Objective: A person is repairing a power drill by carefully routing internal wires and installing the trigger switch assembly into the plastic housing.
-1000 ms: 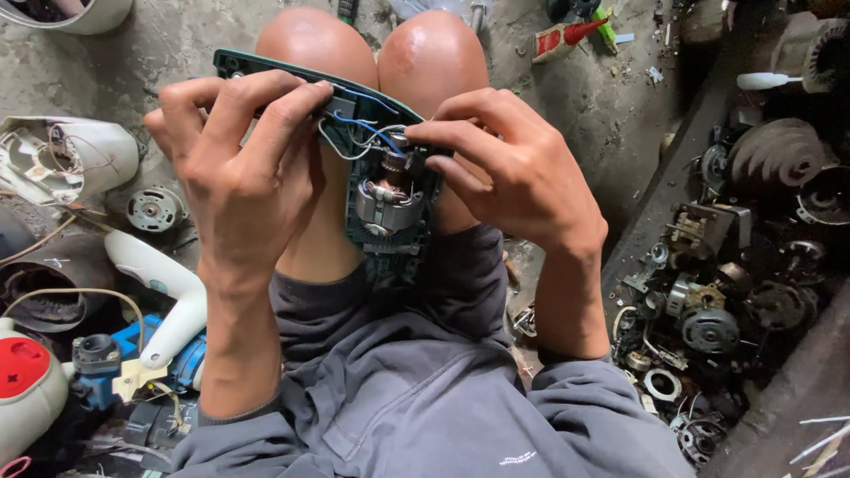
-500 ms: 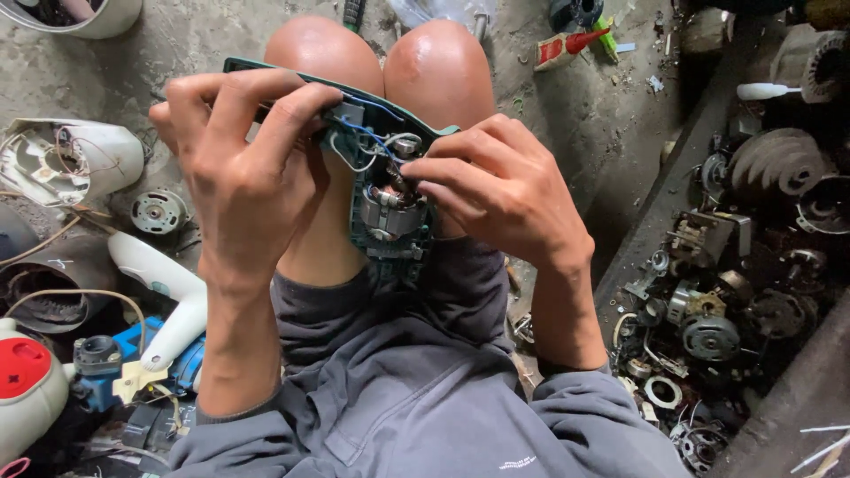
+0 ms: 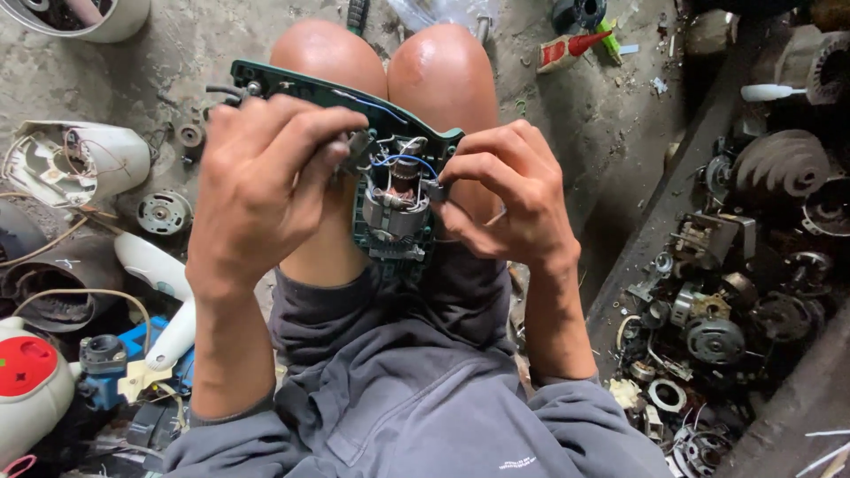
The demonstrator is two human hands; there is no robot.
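Seen from above, a seated person holds an opened green power tool shell (image 3: 354,102) over bare knees (image 3: 443,75). The left hand (image 3: 266,186) grips the shell's handle end, fingers curled over the top edge. The right hand (image 3: 509,190) pinches a small part beside the exposed motor (image 3: 394,212) (blue and white wires loop above it). Compared with a moment ago, the right hand has slid off the motor, uncovering it. Scrap motor parts (image 3: 717,292) lie well apart at right.
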